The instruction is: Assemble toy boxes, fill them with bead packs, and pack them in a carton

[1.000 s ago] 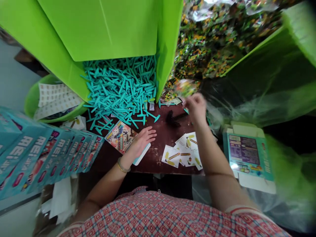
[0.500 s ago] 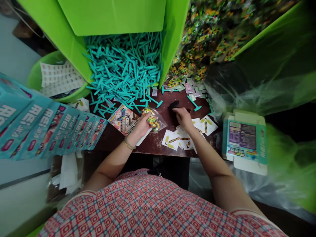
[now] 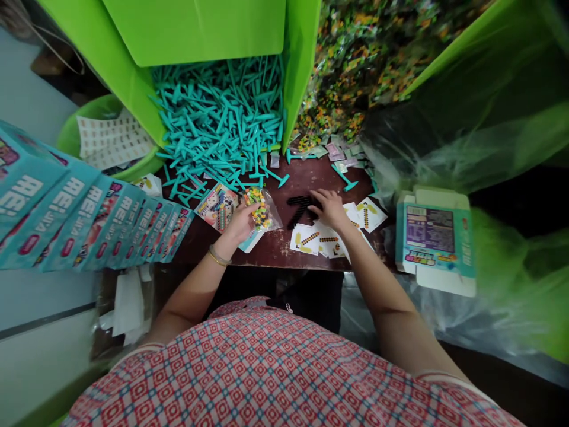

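L hand (image 3: 240, 222) is closed around a small clear bag of colored beads (image 3: 258, 209) — yellow/green/orange mix, held just above the dark brown table (image 3: 275, 249), right next to a printed leaflet (image 3: 217, 206) w/ a colorful pattern on it. There's a thin bangle (image 3: 217, 257) on that wrist.

R hand (image 3: 328, 207) is down on the table w/ fingers curled over a black toothed plastic piece (image 3: 299, 207); fingertips are touching its right end. Can't tell if it's actually gripped or just pressed on. Under and around that hand are a bunch of small white cards (image 3: 317, 240) printed w/ yellow and brown bead designs, overlapping each other.

Behind the hands, a big pile of teal plastic sticks (image 3: 220, 127) spills out of a bright green bin (image 3: 195, 29) onto the table — a couple of strays lie near the R hand. To the right of the bin, a heap of bead bags (image 3: 355, 77) in clear plastic.

Far L side: a row of teal flat boxes (image 3: 89, 222) fanned out, plus a green tub (image 3: 95, 112) w/ sticker sheets inside. R side: one teal box (image 3: 433, 240) lying open-flapped on clear plastic sheeting, well apart from the hands. Red checked shirt (image 3: 284, 373) fills the bottom.
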The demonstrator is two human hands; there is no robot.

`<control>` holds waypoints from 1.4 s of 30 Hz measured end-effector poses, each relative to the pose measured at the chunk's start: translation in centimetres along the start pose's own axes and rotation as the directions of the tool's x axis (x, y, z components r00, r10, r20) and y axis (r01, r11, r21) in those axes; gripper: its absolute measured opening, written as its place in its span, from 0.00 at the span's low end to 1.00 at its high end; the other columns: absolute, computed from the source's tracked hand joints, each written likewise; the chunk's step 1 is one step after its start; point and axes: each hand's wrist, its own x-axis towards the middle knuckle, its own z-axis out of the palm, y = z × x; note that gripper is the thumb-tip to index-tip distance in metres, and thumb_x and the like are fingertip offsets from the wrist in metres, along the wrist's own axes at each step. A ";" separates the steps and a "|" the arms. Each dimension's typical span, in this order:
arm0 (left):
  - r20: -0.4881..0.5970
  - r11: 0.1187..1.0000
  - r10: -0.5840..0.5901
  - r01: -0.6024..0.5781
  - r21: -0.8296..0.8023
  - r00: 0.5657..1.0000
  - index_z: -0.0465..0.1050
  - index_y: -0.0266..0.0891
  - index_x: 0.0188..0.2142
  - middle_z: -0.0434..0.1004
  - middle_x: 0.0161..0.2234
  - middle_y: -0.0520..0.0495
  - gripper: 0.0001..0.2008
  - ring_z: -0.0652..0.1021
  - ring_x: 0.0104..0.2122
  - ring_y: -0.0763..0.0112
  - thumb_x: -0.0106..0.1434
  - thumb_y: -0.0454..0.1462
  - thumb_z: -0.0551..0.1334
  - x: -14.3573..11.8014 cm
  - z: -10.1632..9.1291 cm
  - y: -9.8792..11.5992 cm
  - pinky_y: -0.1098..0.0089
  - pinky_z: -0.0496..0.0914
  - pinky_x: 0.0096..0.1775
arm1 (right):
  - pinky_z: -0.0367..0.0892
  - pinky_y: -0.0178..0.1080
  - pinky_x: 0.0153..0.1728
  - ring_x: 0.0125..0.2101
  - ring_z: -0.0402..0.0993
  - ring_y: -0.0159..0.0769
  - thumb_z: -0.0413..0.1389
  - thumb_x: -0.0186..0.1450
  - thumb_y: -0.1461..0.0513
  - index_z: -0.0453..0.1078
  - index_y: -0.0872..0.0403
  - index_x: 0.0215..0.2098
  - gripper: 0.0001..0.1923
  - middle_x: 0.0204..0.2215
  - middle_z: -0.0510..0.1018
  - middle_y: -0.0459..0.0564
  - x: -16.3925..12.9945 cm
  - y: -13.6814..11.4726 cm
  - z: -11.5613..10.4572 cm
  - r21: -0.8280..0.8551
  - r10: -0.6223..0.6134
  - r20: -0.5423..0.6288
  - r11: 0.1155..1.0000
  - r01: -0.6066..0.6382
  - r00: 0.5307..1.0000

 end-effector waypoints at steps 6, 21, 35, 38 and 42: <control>-0.042 0.997 0.061 -0.059 0.047 0.997 0.76 0.37 0.41 0.85 0.37 0.46 0.11 0.84 0.44 0.63 0.58 0.30 0.70 0.1 -0.1 -0.1 0.65 0.75 0.49 | 0.64 0.54 0.61 0.56 0.71 0.53 0.50 0.71 0.61 0.78 0.54 0.58 0.22 0.56 0.79 0.58 1.2 -0.7 0.0 0.060 0.016 0.033 0.998 -0.018 0.999; 0.164 0.997 0.056 -0.045 -0.068 0.985 0.80 0.40 0.42 0.85 0.45 0.46 0.15 0.80 0.56 0.59 0.58 0.41 0.76 0.4 2.3 -1.9 0.61 0.71 0.59 | 0.66 0.55 0.62 0.57 0.72 0.49 0.61 0.68 0.53 0.77 0.47 0.57 0.21 0.57 0.79 0.55 3.1 -12.5 -0.7 0.435 -0.077 -0.313 0.874 0.215 0.947; -0.050 0.990 -0.042 0.035 -0.139 0.998 0.78 0.36 0.33 0.83 0.30 0.50 0.09 0.81 0.32 0.71 0.55 0.33 0.76 2.0 4.2 -5.3 0.67 0.73 0.47 | 0.67 0.48 0.49 0.41 0.74 0.44 0.54 0.66 0.65 0.79 0.55 0.39 0.10 0.39 0.83 0.58 1.6 -1.5 -3.2 0.299 0.385 -0.349 0.910 -0.287 0.854; -0.099 0.983 0.042 -0.059 -0.172 0.994 0.78 0.37 0.37 0.83 0.35 0.50 0.10 0.82 0.42 0.68 0.58 0.35 0.75 2.9 5.8 -6.3 0.67 0.72 0.53 | 0.67 0.46 0.49 0.44 0.75 0.45 0.56 0.67 0.63 0.80 0.54 0.48 0.14 0.44 0.83 0.57 -0.5 -8.5 -0.6 0.244 0.226 -0.304 0.958 -0.154 0.925; -0.214 0.975 0.146 -0.177 -0.135 0.966 0.77 0.38 0.38 0.84 0.41 0.49 0.06 0.78 0.54 0.65 0.63 0.37 0.71 2.7 6.7 -6.7 0.66 0.69 0.59 | 0.65 0.53 0.58 0.56 0.71 0.49 0.55 0.71 0.57 0.77 0.51 0.53 0.16 0.54 0.78 0.59 -2.7 -13.3 1.5 0.263 0.179 -0.421 0.962 -0.069 0.889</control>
